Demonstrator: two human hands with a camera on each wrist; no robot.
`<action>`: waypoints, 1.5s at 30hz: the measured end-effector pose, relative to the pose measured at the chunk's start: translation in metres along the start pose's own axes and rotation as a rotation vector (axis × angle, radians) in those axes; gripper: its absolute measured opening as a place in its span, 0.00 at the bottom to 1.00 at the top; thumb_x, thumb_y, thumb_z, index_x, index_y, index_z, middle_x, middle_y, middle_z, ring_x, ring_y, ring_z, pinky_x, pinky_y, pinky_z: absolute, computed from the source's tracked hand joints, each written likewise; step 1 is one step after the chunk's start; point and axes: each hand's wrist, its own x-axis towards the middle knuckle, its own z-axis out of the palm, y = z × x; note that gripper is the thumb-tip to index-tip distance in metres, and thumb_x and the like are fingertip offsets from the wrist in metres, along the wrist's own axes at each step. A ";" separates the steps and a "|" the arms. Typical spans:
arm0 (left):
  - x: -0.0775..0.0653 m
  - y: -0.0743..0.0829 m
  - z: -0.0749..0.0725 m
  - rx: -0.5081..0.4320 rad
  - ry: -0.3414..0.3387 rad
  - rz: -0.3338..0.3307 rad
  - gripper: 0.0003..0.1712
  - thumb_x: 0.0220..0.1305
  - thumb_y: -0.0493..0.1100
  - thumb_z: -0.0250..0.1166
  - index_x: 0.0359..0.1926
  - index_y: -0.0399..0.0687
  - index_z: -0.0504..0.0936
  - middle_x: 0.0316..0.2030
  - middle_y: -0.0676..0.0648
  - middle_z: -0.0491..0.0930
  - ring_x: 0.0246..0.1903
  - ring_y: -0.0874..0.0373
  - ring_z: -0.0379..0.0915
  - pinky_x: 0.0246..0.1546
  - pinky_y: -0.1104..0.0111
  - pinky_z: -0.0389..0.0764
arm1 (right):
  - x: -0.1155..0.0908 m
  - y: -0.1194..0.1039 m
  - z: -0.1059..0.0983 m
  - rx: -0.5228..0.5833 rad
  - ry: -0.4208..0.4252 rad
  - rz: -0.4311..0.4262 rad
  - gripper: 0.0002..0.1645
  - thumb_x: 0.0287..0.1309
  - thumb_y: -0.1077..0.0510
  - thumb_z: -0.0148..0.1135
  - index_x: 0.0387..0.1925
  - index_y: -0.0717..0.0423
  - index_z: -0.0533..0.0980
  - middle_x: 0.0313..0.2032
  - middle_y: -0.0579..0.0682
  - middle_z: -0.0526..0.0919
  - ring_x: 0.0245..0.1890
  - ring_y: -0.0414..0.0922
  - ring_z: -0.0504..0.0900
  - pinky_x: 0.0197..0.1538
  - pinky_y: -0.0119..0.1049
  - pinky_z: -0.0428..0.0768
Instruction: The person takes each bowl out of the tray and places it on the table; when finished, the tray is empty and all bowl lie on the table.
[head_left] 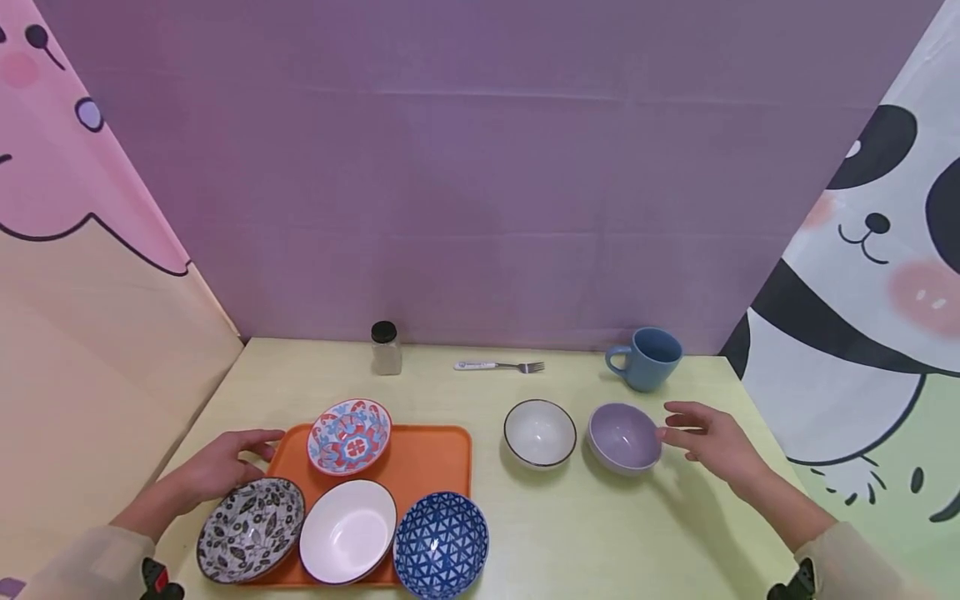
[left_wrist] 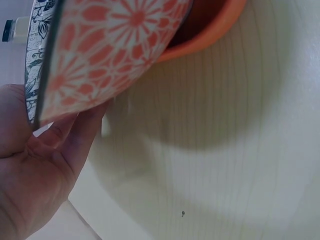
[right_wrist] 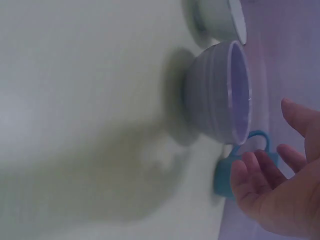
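Observation:
My left hand [head_left: 221,463] is just behind a grey-and-white leaf-patterned bowl [head_left: 251,530] at the tray's front left corner. In the left wrist view that bowl's orange flowered outside [left_wrist: 107,55] covers part of my loosely bent fingers; any contact is hard to make out. Beside the lilac bowl [head_left: 624,439], my right hand [head_left: 716,443] reaches in from the right, fingers loosely spread. The right wrist view shows a gap between this hand [right_wrist: 280,192] and the lilac bowl [right_wrist: 215,92]. On the orange tray [head_left: 431,454] also sit a red-and-blue patterned bowl [head_left: 349,437], a white bowl [head_left: 348,532] and a blue triangle-patterned bowl [head_left: 441,546].
A white bowl with a dark rim [head_left: 540,433] stands left of the lilac one. Along the back are a black-lidded jar [head_left: 386,350], a fork [head_left: 498,366] and a blue mug [head_left: 651,360]. A purple backdrop [head_left: 480,183] rises behind the table.

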 end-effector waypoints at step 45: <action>0.012 0.003 -0.009 -0.158 0.009 -0.157 0.29 0.61 0.35 0.62 0.62 0.33 0.65 0.47 0.37 0.80 0.38 0.49 0.82 0.37 0.57 0.84 | 0.063 -0.185 0.263 0.323 -0.433 -0.052 0.35 0.48 0.51 0.74 0.59 0.47 0.74 0.44 0.51 0.80 0.44 0.55 0.84 0.43 0.45 0.84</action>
